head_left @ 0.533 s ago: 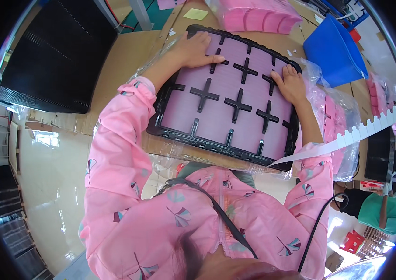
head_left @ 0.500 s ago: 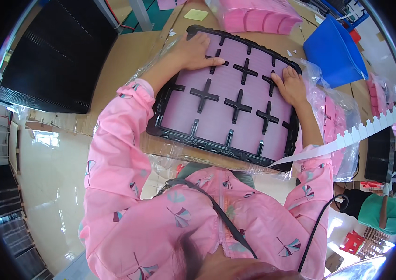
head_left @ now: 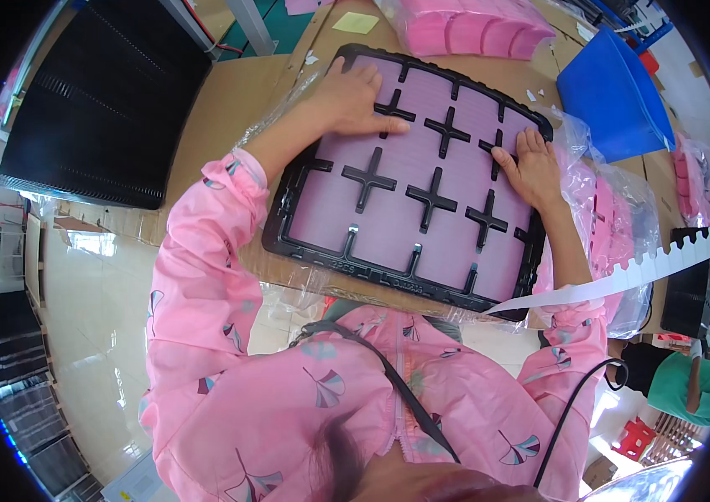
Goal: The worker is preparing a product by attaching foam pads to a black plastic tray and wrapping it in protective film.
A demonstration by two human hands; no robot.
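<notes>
In front of me lies a black plastic tray [head_left: 321, 261] with cross-shaped ribs, tilted a little so its right side sits nearer to me. Pink-purple foam sheet [head_left: 397, 188] shows between the ribs. My left hand [head_left: 352, 99] lies flat over the tray's far left corner, thumb stretched inward over a black cross. On the right side my right hand [head_left: 534, 170] rests on the foam and rim, its fingers extended and thumb apart. A white strip with a notched edge [head_left: 623, 278] runs from the near right corner across my right forearm.
A tall stack of black trays [head_left: 104, 109] stands at left. Pink foam pieces [head_left: 476, 27] are at the back, beside a blue bin [head_left: 614, 96]. More pink foam in clear plastic [head_left: 614, 217] lies right. A yellow paper [head_left: 355, 23] is on the cardboard-covered table [head_left: 204, 125].
Both hands stay on the tray, with the right fingers shifted slightly. The whole scene has moved a little in view, and the notched strip sits slightly lower.
</notes>
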